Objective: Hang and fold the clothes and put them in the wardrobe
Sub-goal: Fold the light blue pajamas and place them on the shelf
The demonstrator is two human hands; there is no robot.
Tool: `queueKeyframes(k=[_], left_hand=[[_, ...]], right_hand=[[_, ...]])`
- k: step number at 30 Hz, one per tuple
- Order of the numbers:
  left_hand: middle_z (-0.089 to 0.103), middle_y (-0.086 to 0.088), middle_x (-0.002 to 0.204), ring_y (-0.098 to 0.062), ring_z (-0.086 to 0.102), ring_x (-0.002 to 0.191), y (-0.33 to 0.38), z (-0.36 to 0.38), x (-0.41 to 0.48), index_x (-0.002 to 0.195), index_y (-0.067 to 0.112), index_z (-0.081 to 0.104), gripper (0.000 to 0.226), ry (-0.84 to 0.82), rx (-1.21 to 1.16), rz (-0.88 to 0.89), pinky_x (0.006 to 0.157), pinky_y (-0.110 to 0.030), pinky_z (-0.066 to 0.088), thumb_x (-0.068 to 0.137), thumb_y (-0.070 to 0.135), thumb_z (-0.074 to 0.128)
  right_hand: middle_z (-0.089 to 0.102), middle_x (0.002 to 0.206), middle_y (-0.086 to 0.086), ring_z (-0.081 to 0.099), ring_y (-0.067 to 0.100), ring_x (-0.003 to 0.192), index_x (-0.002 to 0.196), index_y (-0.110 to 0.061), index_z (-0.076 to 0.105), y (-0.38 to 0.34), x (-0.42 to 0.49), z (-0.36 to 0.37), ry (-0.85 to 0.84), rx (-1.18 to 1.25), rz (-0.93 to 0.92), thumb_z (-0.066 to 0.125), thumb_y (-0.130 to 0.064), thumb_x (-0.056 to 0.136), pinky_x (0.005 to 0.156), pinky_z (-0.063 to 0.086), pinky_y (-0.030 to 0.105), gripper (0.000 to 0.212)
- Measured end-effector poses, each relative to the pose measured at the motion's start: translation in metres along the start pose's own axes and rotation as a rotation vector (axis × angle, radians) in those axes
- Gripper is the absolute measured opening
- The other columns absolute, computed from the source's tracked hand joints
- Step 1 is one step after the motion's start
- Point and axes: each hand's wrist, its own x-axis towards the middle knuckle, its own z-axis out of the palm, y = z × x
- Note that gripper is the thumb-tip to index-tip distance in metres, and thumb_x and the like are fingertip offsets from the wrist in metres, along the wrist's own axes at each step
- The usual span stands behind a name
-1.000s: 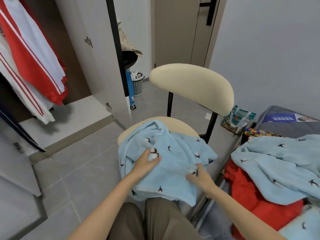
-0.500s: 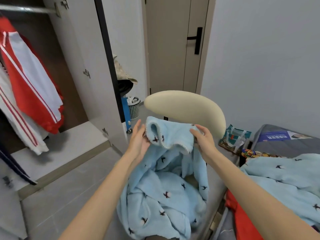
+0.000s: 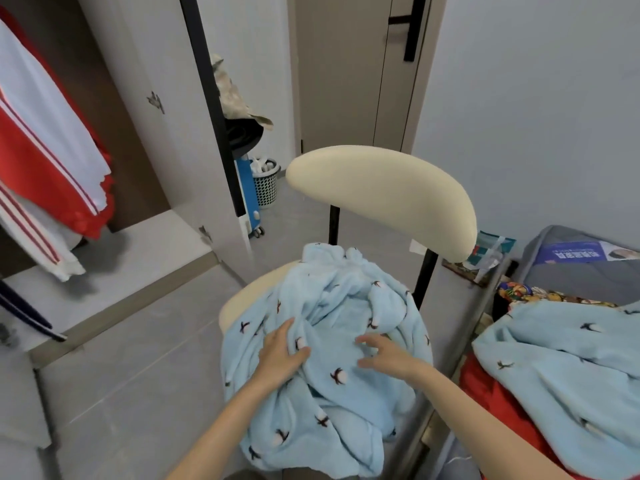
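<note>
Blue fleece garment (image 3: 332, 403), held up half a second ago, now lies heaped on the chair (image 3: 381, 192) seat. Left grip (image 3: 280, 358) presses it flat-fingered; right grip (image 3: 384, 355) hovers released above. Folding can likely begin.

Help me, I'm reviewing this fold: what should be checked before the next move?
1. Light blue printed fleece garment lies on cream padded chair seat: ok.
2. Garment spread flat: not ok, bunched.
3. Left hand rests flat on it: ok.
4. Right hand touching it: cannot tell; fingers spread, gripping nothing.
5. Wardrobe open: ok.
</note>
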Motion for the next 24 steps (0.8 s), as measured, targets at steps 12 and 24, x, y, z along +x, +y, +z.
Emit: queueKeyframes(k=[12,24], left_hand=[[0.057,-0.006,0.132,-0.026,0.052,0.121,-0.028,0.033,-0.008,0.135,0.014,0.048,0.049,0.131,-0.156,-0.157,0.103,-0.042,0.043,0.089,0.023,0.063],[0.057,0.015,0.131,-0.006,0.056,0.117,-0.006,-0.050,-0.007,0.133,0.047,0.046,0.035,0.242,-0.603,0.115,0.102,-0.031,0.044,0.102,0.048,0.030]], right_hand=[[0.055,0.098,0.001,0.051,0.013,0.087,0.114,-0.007,0.056,0.026,-0.014,0.039,0.126,-0.109,-0.011,0.064,-0.027,0.090,0.073,0.039,0.022,0.033],[0.056,0.073,0.002,0.055,0.012,0.060,0.092,0.002,0.063,-0.159,0.007,-0.023,0.375,0.333,-0.386,0.060,-0.011,0.093,0.054,0.049,0.019,0.014]])
